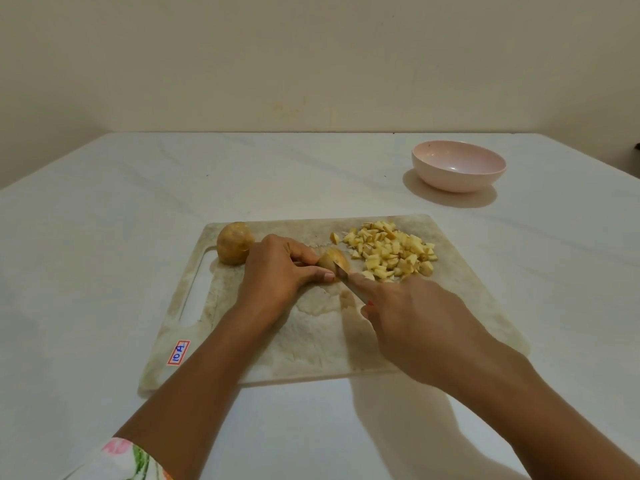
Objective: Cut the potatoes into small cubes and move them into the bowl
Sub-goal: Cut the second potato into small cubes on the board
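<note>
On a marbled cutting board (311,341) my left hand (277,268) grips a piece of potato (333,259), fingers curled over it. My right hand (412,317) grips a knife (349,282) whose blade rests against the right side of that piece; the handle is hidden in my palm. A pile of small potato cubes (391,252) lies on the board's far right. A whole brown potato (235,247) stands at the board's far left corner. A pink bowl (459,169), holding nothing, sits on the table beyond the board to the right.
The board lies on a white table (104,237) that runs back to a cream wall. A handle slot (195,299) and a small label (178,353) are on the board's left side.
</note>
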